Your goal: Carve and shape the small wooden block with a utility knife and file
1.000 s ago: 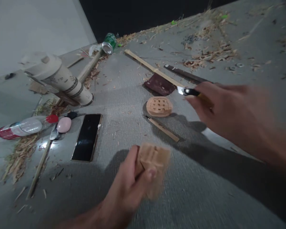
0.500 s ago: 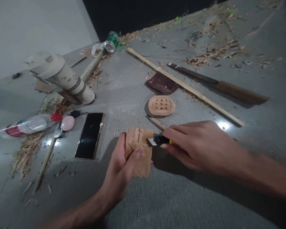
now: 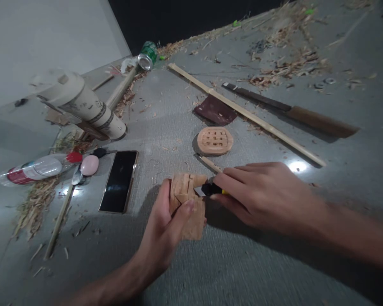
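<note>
My left hand (image 3: 166, 225) is closed around a pale wooden block (image 3: 194, 219) with notches cut in its upper part, the thumb pressed on its face. In my right hand (image 3: 258, 193) is a utility knife (image 3: 212, 189) with a black and yellow body. Its short blade points left and meets the notched part of the block. Just beyond the knife lies a pencil (image 3: 207, 162), partly covered by my right fingers. Behind it rests an oval wooden piece (image 3: 215, 140) with a grid of small square holes.
Left of the block are a phone (image 3: 119, 182), a plastic bottle (image 3: 35, 169) and a tall cup (image 3: 92, 106). A green can (image 3: 147, 55) lies at the back. Sandpaper (image 3: 214, 110), a long wooden strip (image 3: 249, 114) and a wooden-handled file (image 3: 290, 111) lie beyond, among shavings.
The knife blade has shifted slightly left, further over the notched part of the block. The block has moved slightly right and down in my left hand.
</note>
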### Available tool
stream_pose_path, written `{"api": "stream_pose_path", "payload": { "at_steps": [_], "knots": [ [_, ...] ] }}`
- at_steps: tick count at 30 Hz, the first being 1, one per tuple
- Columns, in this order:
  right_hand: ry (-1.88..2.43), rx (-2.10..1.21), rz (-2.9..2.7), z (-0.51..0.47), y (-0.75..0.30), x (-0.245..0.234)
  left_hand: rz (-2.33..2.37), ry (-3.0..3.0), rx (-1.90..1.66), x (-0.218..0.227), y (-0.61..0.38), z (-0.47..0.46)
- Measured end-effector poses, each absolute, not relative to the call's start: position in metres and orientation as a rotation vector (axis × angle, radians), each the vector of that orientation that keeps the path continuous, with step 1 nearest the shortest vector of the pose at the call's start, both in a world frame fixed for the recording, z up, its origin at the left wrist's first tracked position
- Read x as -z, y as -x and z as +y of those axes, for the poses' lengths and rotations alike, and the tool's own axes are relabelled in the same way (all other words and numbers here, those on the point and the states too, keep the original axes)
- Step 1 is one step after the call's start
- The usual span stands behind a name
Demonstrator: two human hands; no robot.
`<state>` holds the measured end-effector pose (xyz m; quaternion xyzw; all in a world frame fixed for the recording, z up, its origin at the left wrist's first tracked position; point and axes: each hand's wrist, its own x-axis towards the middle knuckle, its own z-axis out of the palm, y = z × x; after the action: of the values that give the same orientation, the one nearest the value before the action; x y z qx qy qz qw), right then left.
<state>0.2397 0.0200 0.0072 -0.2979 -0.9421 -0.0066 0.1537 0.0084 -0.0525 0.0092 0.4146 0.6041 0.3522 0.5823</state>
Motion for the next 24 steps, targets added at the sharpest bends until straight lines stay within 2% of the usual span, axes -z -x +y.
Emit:
{"api": "stream_pose_path", "payload": {
  "at_steps": [7,12,15,19,24],
  "knots": [
    [0.921,0.135,-2.656,0.029,-0.249,-0.01,1.378,-0.811,-0.838,-0.007,-0.007,-0.05],
    [1.384,0.4,-2.467,0.05,-0.27,-0.015,1.371,-0.778,-0.826,-0.008,-0.003,-0.046],
    [1.565,0.44,-2.518,0.06,-0.279,-0.014,1.366,-0.813,-0.819,-0.008,-0.001,-0.045],
    [1.45,0.408,-2.632,0.066,-0.28,-0.004,1.369,-0.84,-0.822,-0.009,-0.002,-0.045],
    [1.09,0.438,-2.694,0.071,-0.279,0.008,1.338,-0.849,-0.835,-0.009,-0.003,-0.047]
  ]
}}
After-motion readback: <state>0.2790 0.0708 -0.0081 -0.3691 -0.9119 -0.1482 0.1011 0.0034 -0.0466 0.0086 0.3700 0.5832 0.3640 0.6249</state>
